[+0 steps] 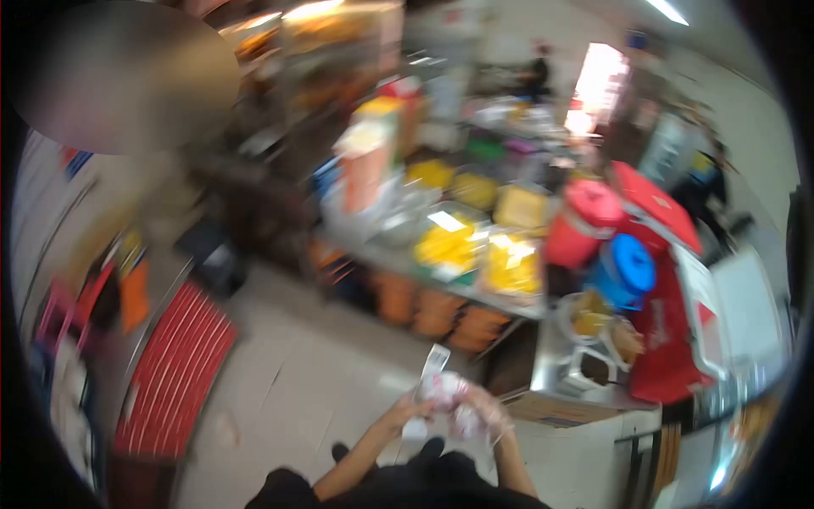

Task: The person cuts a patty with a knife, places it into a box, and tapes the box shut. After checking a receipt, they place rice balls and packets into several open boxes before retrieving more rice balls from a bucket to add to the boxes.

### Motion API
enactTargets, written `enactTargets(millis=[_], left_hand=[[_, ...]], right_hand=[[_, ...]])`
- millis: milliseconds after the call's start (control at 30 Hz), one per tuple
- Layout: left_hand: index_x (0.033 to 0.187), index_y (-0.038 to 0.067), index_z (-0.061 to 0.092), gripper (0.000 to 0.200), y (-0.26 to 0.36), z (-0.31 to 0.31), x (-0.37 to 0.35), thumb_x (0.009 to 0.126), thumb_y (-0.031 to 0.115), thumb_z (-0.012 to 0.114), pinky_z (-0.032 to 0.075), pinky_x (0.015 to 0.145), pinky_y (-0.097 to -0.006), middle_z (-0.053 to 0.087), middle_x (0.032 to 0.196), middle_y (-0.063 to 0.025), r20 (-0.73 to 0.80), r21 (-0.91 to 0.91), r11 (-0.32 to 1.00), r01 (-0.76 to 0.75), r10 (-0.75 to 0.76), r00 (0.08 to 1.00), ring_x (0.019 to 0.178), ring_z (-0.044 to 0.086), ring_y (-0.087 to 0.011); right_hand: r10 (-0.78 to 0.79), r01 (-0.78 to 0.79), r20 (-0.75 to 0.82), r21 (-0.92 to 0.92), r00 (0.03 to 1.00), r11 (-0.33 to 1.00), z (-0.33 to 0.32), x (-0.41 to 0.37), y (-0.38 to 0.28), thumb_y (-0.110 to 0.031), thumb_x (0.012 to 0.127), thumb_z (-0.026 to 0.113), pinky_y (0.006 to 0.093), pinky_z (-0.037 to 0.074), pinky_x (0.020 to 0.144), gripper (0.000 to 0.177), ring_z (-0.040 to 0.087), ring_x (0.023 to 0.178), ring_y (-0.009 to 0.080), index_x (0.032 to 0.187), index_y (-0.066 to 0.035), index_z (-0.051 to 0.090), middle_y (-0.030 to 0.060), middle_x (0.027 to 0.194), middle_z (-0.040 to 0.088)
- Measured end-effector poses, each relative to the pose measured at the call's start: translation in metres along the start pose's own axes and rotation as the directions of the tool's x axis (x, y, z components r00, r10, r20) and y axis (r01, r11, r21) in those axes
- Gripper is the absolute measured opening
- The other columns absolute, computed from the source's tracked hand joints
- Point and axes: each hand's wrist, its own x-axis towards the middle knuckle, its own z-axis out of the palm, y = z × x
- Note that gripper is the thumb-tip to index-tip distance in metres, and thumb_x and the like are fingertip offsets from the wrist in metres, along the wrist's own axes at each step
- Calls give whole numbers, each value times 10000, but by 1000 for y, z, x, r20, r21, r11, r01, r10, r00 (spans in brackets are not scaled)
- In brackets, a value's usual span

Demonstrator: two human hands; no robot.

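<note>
In front of my body, a crumpled white packet with red print (pixel 443 388) is held between both hands, blurred by motion. My left hand (pixel 400 416) is closed at its left side, with the fingers reaching to its lower edge. Curled around the right side is my right hand (pixel 490 414), which looks covered by a clear plastic glove. A white card or label with dark print (pixel 435 361) sticks up above the packet. Below it, between the hands, hangs another pinkish-white part (pixel 465 421). The exact contents of the packet are too smeared to make out.
Ahead stands a metal counter (pixel 530 309) with trays of yellow food (pixel 448 246), a red bucket (pixel 585 222) and a blue lidded container (pixel 627 270). Orange stacked tubs (pixel 437 312) sit beneath. A red slatted bench (pixel 180 373) is at left; a large red cooler (pixel 670 339) at right.
</note>
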Motion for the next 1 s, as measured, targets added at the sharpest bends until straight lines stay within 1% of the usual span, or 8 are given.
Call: enactTargets(millis=[33,100,333,633,767,867,933,1000], left_hand=[[1239,64,415,565,-1,-27,-36,773,229,689,495,540,-250,578,923,-49,-116,-13,1000,-18,17,993,636,563,-98],[1195,45,449,552,5,-77,-120,748,230,714,487,566,-242,577,922,-44,-320,-82,984,-159,125,939,707,566,-102],[1145,30,496,514,-6,-221,-400,733,242,720,477,605,-253,584,949,-45,-836,48,885,-463,289,467,782,557,-113],[1164,51,500,527,-34,-324,-646,734,270,712,475,659,-293,590,1012,-57,-978,209,720,-662,135,-162,828,570,-146],[1211,51,462,555,-50,-359,-739,749,253,694,475,706,-348,574,1078,-71,-937,199,699,-687,-70,-343,925,561,-183],[1220,49,449,558,-61,-370,-790,754,242,687,472,719,-375,564,1099,-77,-890,219,674,-705,-158,-427,936,557,-193],[1204,49,462,545,-65,-375,-820,747,235,693,479,686,-356,565,1091,-73,-809,249,634,-732,-279,-517,930,558,-192],[1198,53,467,536,-73,-377,-846,744,226,694,480,663,-344,565,1086,-72,-787,245,625,-741,-318,-528,923,559,-190]], right_hand=[[-154,167,136,-91,979,982,29,0,8,-239,814,616,257,486,654,331,583,708,124,1081,-48,566,57,848,610],[371,-452,272,360,888,816,116,-2,18,-318,836,556,284,520,598,385,604,688,188,1099,-38,543,103,799,607],[394,-787,732,309,555,534,363,-5,64,-518,817,536,413,489,678,455,587,782,266,1023,-113,553,94,895,611],[277,-515,835,8,475,857,656,11,67,-341,856,563,373,488,765,388,567,906,214,1153,-101,494,75,1043,577],[134,-1,864,-152,485,988,861,3,82,-200,759,670,335,499,762,479,568,901,201,1151,-50,439,68,997,547],[8,294,919,-135,395,946,1025,-25,97,-258,658,766,342,495,731,682,578,869,216,1189,-62,386,96,993,561],[-478,765,855,168,201,622,1134,-38,131,-269,614,789,379,483,711,690,584,839,248,1155,-81,405,126,962,574],[-313,747,942,121,121,654,1224,-63,123,-312,603,775,407,476,741,658,587,864,290,1112,-73,432,158,958,575]])
